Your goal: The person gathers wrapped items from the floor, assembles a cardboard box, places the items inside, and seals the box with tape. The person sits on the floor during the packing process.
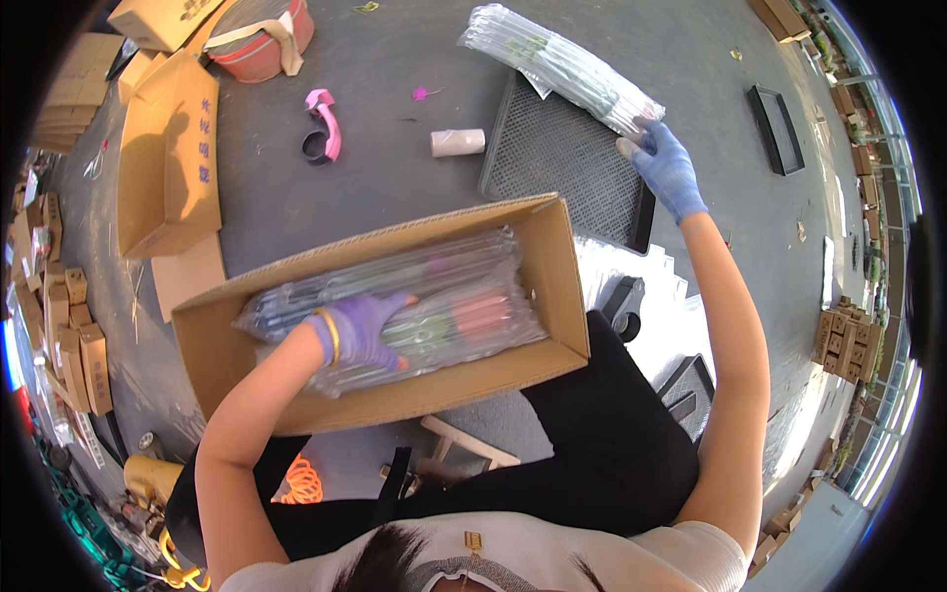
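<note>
In front of me a long cardboard box [381, 403] holds clear air-column packages. My left hand [359, 329], in a purple glove, lies spread on a package with green and pink contents [459, 322]. Beside that one, along the far wall, is another package with darker contents [296, 292]. My right hand [669, 170], in a blue glove, reaches out to the near end of a separate clear inflated package [547, 63]. Its fingertips touch that end; whether they grip it is unclear. This package overlies the far part of a black mesh tray [570, 170].
A pink-handled tape dispenser [329, 129], a white roll [457, 143] and an open carton [166, 177] are on the floor beyond the box. Right of it are a black tape dispenser [624, 307] and white sheets [592, 270]. A red tub [274, 52] stands far left.
</note>
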Tool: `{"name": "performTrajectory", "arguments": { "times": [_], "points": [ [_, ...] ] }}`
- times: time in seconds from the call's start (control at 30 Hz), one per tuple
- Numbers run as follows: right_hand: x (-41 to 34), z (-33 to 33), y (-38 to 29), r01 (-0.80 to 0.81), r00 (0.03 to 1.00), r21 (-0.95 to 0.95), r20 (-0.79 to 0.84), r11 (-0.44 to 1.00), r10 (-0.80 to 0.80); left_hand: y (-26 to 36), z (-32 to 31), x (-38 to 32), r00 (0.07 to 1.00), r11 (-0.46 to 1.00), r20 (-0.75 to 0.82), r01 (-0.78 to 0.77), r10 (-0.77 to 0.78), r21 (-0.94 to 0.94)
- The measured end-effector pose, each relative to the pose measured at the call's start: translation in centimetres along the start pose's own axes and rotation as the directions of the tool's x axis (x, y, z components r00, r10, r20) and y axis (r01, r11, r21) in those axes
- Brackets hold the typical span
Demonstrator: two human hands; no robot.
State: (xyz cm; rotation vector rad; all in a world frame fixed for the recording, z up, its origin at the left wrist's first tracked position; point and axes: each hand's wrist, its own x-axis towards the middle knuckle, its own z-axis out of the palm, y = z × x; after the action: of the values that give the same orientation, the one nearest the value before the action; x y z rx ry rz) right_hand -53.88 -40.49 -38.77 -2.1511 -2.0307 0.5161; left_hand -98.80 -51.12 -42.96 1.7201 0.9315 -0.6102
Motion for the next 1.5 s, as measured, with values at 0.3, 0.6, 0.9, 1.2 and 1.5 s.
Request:
{"name": "performTrajectory", "arguments": {
  "times": [0.3,0.6,0.9,1.2,1.5],
  "points": [
    [18.2,9.0,7.3,-0.343,0.939,-0.444,-0.198,0.828,0.282,-4.2,4.2,1.2,0.987,0.996,-0.163,-0.025,0.010,-0.090],
    [23.1,9.9,3.5,-0.189,0.969,-0.404,-0.226,0.895,0.102,-3.5,3.9,2.6,0.966,1.000,-0.257,-0.006,0.013,0.028],
    [14.9,9.1,6.8,-0.174,0.952,-0.299,-0.296,0.938,0.082,-3.4,5.4,2.3,0.960,1.000,-0.281,-0.010,0.004,-0.022],
    [22.4,9.3,-6.2,0.232,0.932,-0.555,-0.108,0.799,-0.346,-2.8,4.7,2.8,0.969,1.000,-0.246,0.016,-0.011,0.019],
    [30.9,14.7,-13.3,0.313,0.911,-0.846,0.140,0.431,-0.387,-4.0,4.3,3.8,0.983,0.995,-0.182,-0.002,-0.016,-0.099]
  ]
}}
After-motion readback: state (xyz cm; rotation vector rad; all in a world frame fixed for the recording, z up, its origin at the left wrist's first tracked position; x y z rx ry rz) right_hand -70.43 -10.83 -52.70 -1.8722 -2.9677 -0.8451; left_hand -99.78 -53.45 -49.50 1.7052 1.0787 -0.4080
